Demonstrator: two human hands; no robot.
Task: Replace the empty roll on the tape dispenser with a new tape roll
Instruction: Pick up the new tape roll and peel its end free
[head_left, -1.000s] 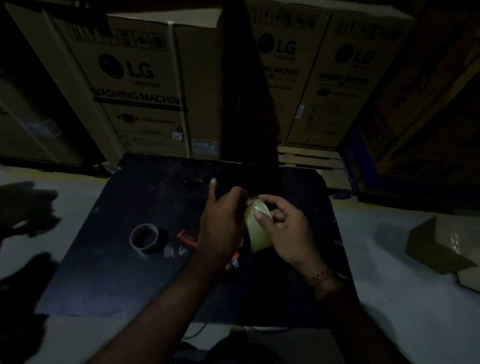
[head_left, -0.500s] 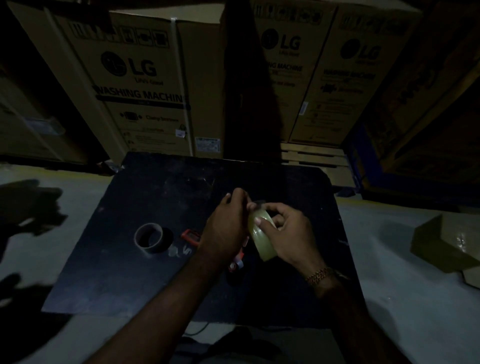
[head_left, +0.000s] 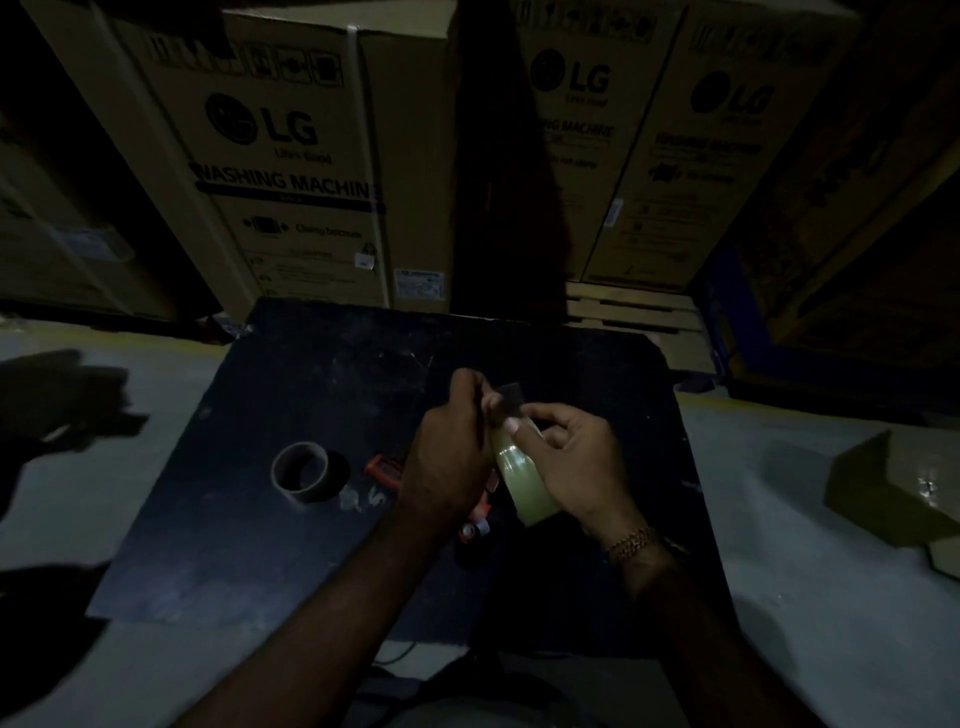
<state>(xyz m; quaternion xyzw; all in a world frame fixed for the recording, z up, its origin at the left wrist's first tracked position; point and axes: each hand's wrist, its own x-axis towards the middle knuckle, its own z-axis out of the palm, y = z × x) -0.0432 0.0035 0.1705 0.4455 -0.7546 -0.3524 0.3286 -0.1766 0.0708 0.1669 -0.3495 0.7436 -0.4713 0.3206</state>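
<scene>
- Only one view, the head camera, and it is very dim, so small detail is a guess.
- Right hand (head_left: 576, 462) is wrapped round the new tape roll (head_left: 522, 480), thumb across its upper edge; the roll is held on edge above the black board (head_left: 234, 519), clear, pale yellow.
- Left hand (head_left: 447, 457) has its fingers pinched closed at the top of the roll. A small dark tab (head_left: 510, 399) sticks up just beside those fingertips; probably the free end of the tape, but I cannot tell for sure.
- Tape dispenser (head_left: 387, 470), red, lies on the board mostly hidden under the left hand. Only a red bit to the left of the hand and a roller end (head_left: 475, 527) below the wrist show.
- Empty core (head_left: 301, 472), brown cardboard ring, sits on the board to the left of the dispenser, apart from it.
- Progress, as judged: old core is off, so removal looks done. New roll is in hand but not on the dispenser.
- Left to do: free the tape end, seat the roll on the hub, thread the tape to the blade.
- Risk: the end may re-stick or split in this light.
- Background: LG washing machine cartons (head_left: 291, 156) behind the board, cardboard scrap (head_left: 883, 488) at right.
</scene>
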